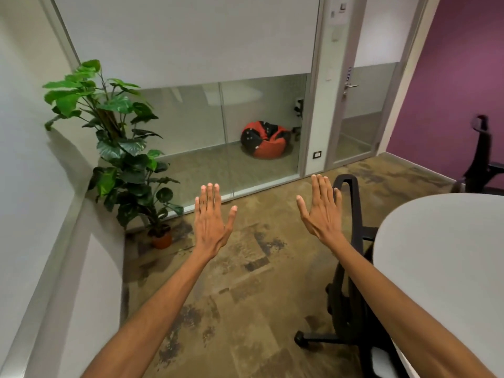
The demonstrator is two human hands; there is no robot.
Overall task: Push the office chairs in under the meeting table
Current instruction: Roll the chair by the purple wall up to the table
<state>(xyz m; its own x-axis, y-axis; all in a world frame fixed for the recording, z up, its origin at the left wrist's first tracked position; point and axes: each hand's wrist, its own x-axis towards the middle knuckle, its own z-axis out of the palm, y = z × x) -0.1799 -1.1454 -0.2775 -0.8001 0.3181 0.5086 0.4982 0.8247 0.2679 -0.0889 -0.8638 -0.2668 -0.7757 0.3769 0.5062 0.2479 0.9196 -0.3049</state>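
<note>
The round white meeting table [441,257] fills the lower right. A black office chair [354,222] stands tucked against its left edge, back upright, wheeled base on the carpet. A second black chair [481,156] stands beyond the table by the purple wall. My left hand [211,218] is stretched out flat over the floor, fingers together, holding nothing. My right hand [321,211] is also flat and held out, just left of the near chair's back; touching it or not, I cannot tell.
A tall potted plant [120,148] stands in the left corner by the white wall. A glass partition and a glass door [360,105] close the far side, with a red and black beanbag [264,143] behind the glass. Patterned brown carpet lies between me and the partition.
</note>
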